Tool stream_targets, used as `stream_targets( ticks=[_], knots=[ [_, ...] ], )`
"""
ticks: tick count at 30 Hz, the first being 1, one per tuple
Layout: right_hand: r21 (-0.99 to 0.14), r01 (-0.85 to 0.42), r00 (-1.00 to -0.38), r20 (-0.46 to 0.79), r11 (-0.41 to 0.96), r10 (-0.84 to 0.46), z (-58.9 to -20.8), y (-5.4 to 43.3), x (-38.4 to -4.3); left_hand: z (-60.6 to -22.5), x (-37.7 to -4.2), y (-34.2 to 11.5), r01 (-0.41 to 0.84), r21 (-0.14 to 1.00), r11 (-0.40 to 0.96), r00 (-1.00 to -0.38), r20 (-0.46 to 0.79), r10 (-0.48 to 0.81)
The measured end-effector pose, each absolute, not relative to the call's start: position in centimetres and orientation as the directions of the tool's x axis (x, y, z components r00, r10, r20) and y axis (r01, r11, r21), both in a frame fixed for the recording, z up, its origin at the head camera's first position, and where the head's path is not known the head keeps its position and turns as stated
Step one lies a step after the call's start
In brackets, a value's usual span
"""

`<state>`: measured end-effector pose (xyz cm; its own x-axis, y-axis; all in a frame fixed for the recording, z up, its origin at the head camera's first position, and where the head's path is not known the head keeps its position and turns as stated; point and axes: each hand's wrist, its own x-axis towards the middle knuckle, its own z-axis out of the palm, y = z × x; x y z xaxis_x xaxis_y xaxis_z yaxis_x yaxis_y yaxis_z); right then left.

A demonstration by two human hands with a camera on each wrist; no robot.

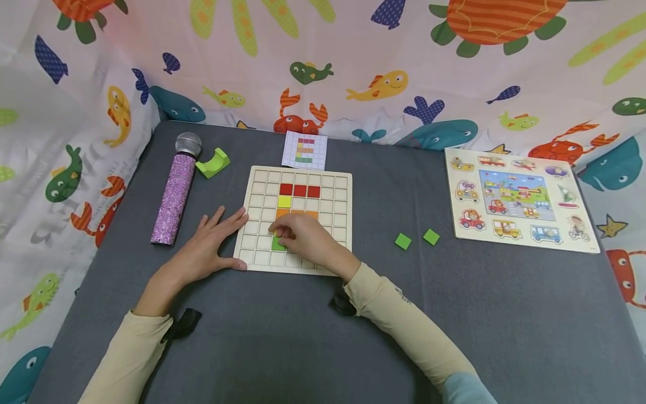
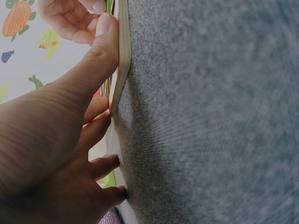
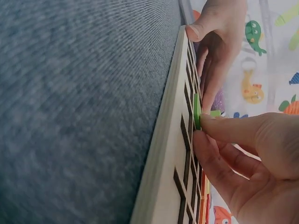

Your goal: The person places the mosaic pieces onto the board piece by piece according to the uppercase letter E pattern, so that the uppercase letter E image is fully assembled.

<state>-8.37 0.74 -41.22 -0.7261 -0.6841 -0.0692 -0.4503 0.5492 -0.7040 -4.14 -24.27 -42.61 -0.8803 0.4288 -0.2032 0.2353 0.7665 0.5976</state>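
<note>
A wooden grid board [image 1: 257,201] lies on the table. My left hand [image 1: 207,247] rests beside it with fingers spread, thumb and fingertips at its left edge. My right hand [image 1: 310,240] reaches over the lower middle of the board. Its thumb and index finger pinch a green square tile [image 3: 197,112] at a lower left cell. Above that stand red tiles [image 1: 300,191] in a row, a yellow tile [image 1: 285,201] beneath them, and orange tiles [image 1: 310,214] partly covered by the right hand.
Two loose green tiles [image 1: 402,241] lie right of the board. A pattern card [image 1: 318,151] sits behind it. Leftward are a glittery pink microphone [image 1: 174,196] and a light green curved block [image 1: 214,163]. A vehicle picture puzzle [image 1: 570,224] lies far right.
</note>
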Motion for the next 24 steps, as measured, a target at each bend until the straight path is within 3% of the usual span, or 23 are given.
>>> stream_targets(
  ticks=[6,9,24],
  knots=[
    [-0.744,-0.451,-0.679,-0.073,0.493,-0.731,-40.8,1.7,-8.8,-42.4,-4.2,-24.3,0.237,0.597,0.766,-0.879,-0.204,0.431],
    [-0.753,-0.441,-0.688,-0.065,0.488,-0.723,-40.5,2.9,-9.0,-42.4,-4.1,-24.3,0.242,0.593,0.768,-0.880,-0.200,0.431],
    [-0.719,-0.311,-0.869,-0.050,0.622,-0.492,-40.3,15.7,-9.6,-42.4,-3.9,-24.2,0.256,0.597,0.760,-0.881,-0.179,0.437]
  ],
)
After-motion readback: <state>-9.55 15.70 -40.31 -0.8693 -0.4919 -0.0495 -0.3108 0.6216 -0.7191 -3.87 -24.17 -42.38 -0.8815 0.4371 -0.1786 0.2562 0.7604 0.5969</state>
